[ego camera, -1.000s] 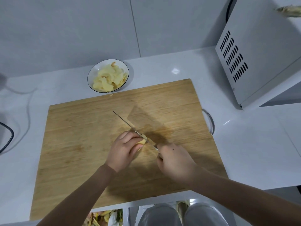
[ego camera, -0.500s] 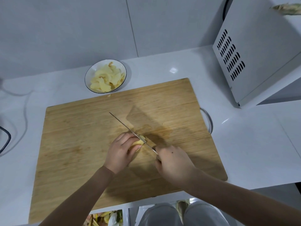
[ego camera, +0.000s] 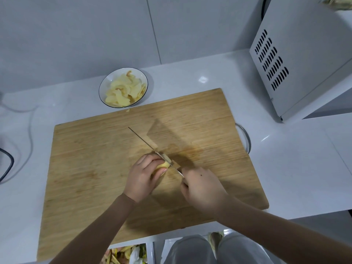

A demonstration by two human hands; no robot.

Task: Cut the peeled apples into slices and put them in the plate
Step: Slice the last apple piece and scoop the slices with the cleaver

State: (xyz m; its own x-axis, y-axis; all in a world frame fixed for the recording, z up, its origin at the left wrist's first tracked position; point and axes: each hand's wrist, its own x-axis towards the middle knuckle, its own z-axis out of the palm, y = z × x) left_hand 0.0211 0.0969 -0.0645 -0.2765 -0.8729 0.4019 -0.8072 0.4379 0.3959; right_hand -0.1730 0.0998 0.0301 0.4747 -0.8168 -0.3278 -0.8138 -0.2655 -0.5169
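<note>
Apple piece (ego camera: 164,165) sits mid-way on the cutting board (ego camera: 95,168), pinned under the curled fingers of my left hand (ego camera: 143,178), with what looks like a fresh slice (ego camera: 168,158) just beyond the blade. My right hand (ego camera: 202,187) grips the knife (ego camera: 148,145) by its handle, edge down on the apple; the plate (ego camera: 106,86) of slices (ego camera: 124,91) rests on the counter (ego camera: 285,168) behind the board.

White counter (ego camera: 285,178), shiny. Over most of the middle, reaching the front edge: a wooden board (ego camera: 95,168), metal handle (ego camera: 245,136) at its right end. Just behind the board's far edge, left of centre: a plate (ego camera: 110,80), with one apple bit (ego camera: 128,110) between the two. Back right corner: a microwave (ego camera: 304,63). Along the left edge: a pale cable (ego camera: 30,130) and a black one (ego camera: 11,164).
</note>
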